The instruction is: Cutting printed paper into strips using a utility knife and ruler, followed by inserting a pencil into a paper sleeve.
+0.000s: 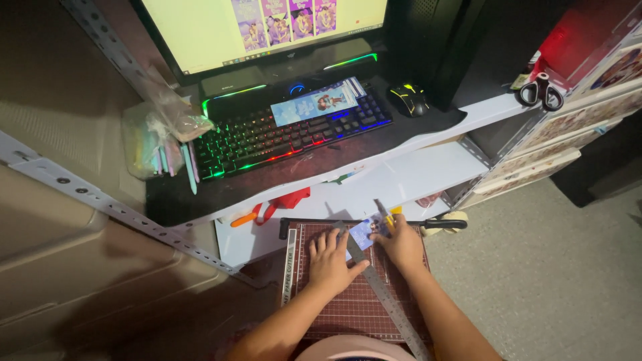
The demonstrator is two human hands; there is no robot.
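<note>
On the reddish-brown cutting mat (348, 304) of a paper cutter, the left hand (329, 262) lies flat with fingers spread, pressing down a metal ruler (384, 294) that runs diagonally toward the mat's near right corner. The right hand (403, 245) is curled around a yellow craft knife (386, 217), its tip on a small printed card (363, 232) lying at the mat's far edge, beside the ruler. The cutter's black-handled arm (441, 224) lies along that far edge.

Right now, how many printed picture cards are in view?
2: one card lying across the lit keyboard, one card under the ruler on the paper cutter. Others may be hidden.
</note>
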